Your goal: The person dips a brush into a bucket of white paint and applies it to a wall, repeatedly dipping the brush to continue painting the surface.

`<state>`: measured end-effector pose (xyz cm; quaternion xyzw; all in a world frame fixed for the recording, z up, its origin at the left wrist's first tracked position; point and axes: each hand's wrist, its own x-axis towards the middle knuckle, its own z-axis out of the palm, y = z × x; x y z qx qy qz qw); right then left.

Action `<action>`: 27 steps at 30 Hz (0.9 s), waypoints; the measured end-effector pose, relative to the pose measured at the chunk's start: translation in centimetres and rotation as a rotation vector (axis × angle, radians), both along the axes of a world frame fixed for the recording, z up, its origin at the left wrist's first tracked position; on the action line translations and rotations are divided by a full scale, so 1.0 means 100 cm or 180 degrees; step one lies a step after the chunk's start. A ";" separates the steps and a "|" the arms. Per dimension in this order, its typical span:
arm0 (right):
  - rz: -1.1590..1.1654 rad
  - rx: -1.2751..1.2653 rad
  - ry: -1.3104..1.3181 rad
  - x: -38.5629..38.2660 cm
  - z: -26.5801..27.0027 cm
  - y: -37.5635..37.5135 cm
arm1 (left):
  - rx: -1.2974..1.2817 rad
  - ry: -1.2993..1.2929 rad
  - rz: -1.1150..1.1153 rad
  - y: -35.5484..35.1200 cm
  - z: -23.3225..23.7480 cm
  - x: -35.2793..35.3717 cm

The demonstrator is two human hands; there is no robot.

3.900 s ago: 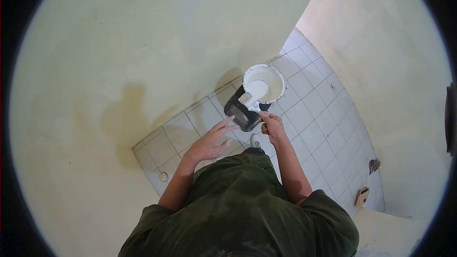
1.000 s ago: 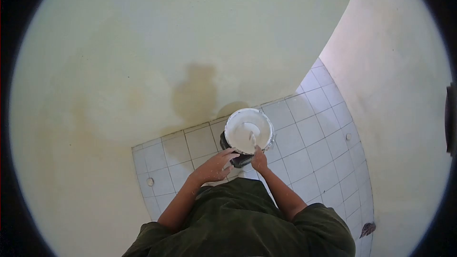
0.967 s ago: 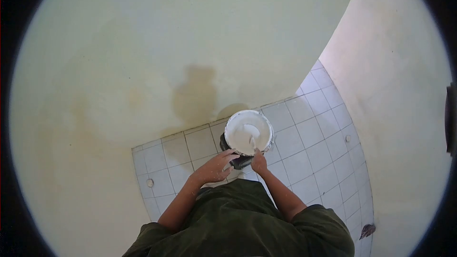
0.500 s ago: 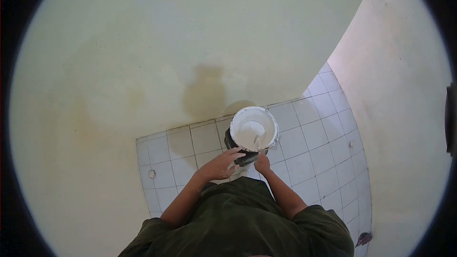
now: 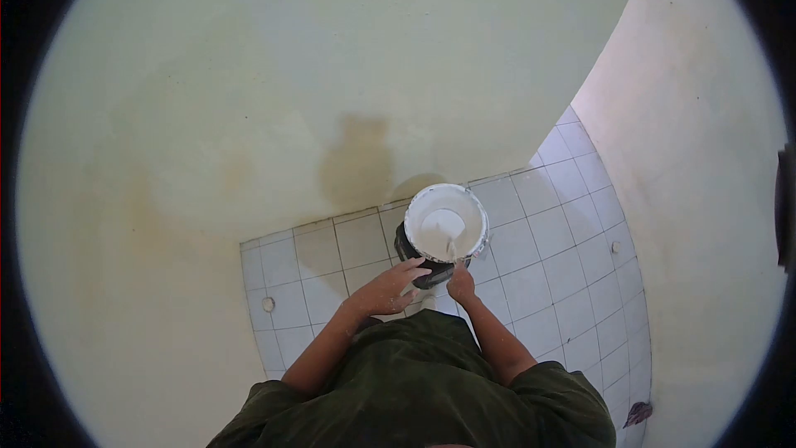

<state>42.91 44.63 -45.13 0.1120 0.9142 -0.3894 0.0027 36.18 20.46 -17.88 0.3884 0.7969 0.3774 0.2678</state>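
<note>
A white bucket (image 5: 482, 236) with a smeared rim stands close to the wall, pale creamy material inside. It sits in or on a dark base (image 5: 431, 276), which shows along its near left side. My right hand (image 5: 461, 284) is closed at the near rim around a pale, coated hand tool (image 5: 451, 247). The tool's end reaches into the bucket; its exact kind is hard to make out. My left hand (image 5: 390, 289) is at the near left of the bucket, fingers stretched and thumb apart, fingertips by the rim. Pale specks mark its skin.
A pale wall (image 5: 274, 99) rises just beyond the bucket, and another wall (image 5: 705, 199) curves along the right. White floor tiles (image 5: 531, 265) lie around the bucket. Small round pale pieces lie left (image 5: 268, 304) and right (image 5: 616, 247). A dark crumpled scrap (image 5: 638, 414) is at lower right.
The view has shifted very slightly, so the bucket and hands appear a little further right. Both hands keep nearly the same pose at the bucket.
</note>
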 end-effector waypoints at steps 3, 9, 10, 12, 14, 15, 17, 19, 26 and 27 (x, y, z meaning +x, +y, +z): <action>-0.0060 0.0108 0.0147 -0.009 -0.003 0.001 | 0.0063 0.0102 -0.0070 -0.006 0.000 -0.004; -0.1566 -0.2392 -0.0604 -0.024 -0.004 -0.004 | -0.0019 0.0108 -0.0112 -0.025 0.014 -0.013; -0.1818 -0.2927 -0.0864 -0.027 0.027 -0.007 | -0.0004 0.0129 -0.0116 -0.030 0.015 -0.015; -0.1754 -0.3656 -0.0739 -0.027 0.041 -0.010 | 0.0029 0.0197 -0.0142 -0.040 0.019 -0.020; -0.1696 -0.4226 -0.0605 -0.027 0.048 -0.015 | 0.0061 0.0289 -0.0197 -0.052 0.024 -0.026; -0.1680 -0.4431 -0.0538 -0.028 0.060 -0.022 | 0.0080 0.0338 -0.0226 -0.058 0.026 -0.029; -0.1574 -0.4688 -0.0382 -0.029 0.078 -0.033 | 0.0300 0.0401 -0.0270 -0.071 0.024 -0.038; -0.1409 -0.4794 -0.0205 -0.030 0.102 -0.048 | 0.0538 0.0390 -0.0264 -0.084 0.033 -0.041; -0.0861 -0.4232 0.0322 -0.061 0.193 -0.088 | 0.0519 0.0842 -0.0190 -0.138 0.080 -0.053; -0.0751 -0.4167 0.0396 -0.069 0.212 -0.093 | 0.0486 0.0955 -0.0176 -0.148 0.098 -0.055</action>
